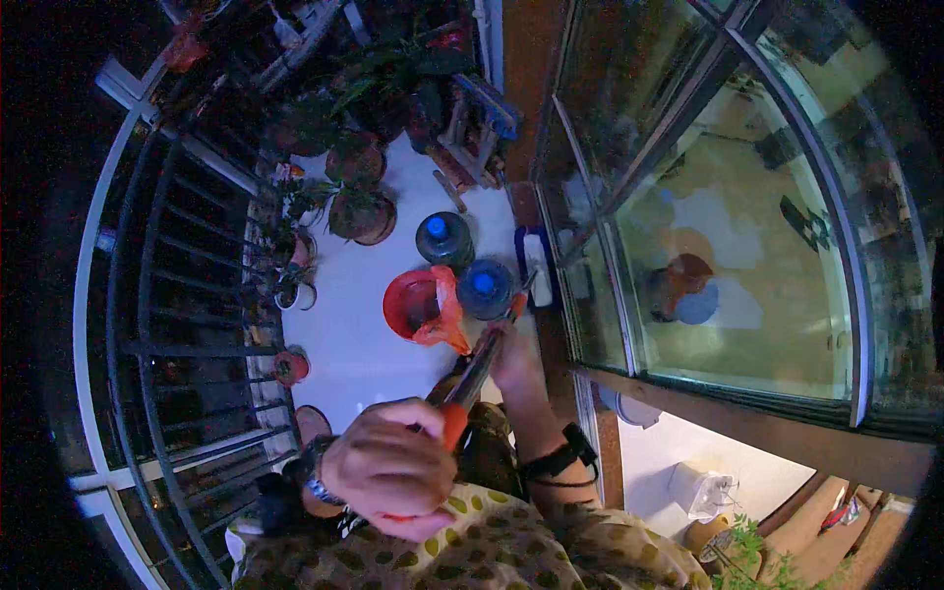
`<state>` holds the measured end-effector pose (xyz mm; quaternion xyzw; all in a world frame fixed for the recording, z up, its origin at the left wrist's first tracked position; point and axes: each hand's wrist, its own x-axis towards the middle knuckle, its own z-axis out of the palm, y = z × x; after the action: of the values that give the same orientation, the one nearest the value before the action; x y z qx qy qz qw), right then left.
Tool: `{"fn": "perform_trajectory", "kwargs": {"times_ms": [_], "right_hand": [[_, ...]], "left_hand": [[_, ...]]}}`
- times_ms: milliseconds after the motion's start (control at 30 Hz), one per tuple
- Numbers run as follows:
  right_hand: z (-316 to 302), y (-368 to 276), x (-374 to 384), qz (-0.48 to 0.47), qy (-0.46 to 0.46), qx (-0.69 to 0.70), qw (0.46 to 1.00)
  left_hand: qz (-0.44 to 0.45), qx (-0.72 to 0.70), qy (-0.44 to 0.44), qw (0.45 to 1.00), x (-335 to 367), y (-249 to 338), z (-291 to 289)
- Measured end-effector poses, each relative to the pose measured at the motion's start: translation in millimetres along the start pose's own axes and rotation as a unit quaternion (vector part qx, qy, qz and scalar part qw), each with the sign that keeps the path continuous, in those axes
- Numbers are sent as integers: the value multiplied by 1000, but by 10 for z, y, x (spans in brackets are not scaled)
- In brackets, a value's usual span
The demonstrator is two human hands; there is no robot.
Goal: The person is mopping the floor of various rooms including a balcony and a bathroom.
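Across my body runs a long pole [479, 374] with a dark shaft and orange sections; what kind of tool it is, I cannot make out. My left hand [388, 467] is closed around its near orange end, close to my waist. Farther up the shaft, my right hand [509, 356] grips it. The pole's far end reaches toward a dark blue tray-like thing [522, 242] holding a white object [535, 265] beside the window wall. A red bucket [397, 304] with an orange bag [444, 317] over its rim stands ahead of my hands.
Two large water jugs [443, 239] with blue caps stand by the bucket. Potted plants [362, 216] line the left and far end. A dark railing [206, 349] bounds the left. Glass window panels [737, 285] rise on the right, above a ledge with plant leaves [749, 539].
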<state>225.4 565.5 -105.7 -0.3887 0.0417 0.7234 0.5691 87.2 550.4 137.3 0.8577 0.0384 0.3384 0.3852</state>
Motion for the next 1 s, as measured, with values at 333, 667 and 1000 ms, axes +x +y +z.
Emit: {"fn": "perform_trajectory", "kwargs": {"times_ms": [333,667,1000], "right_hand": [[-137,-58,576,43,-30,-10,999],[-48,-280,1522,93,-119,-8,988],[-136,-120,1189,32,-62,81,994]], "left_hand": [[-64,-79,68,992,-210,-225,350],[-118,25,95,988,-75,-781,203],[-91,57,63,992,59,-483,100]]}}
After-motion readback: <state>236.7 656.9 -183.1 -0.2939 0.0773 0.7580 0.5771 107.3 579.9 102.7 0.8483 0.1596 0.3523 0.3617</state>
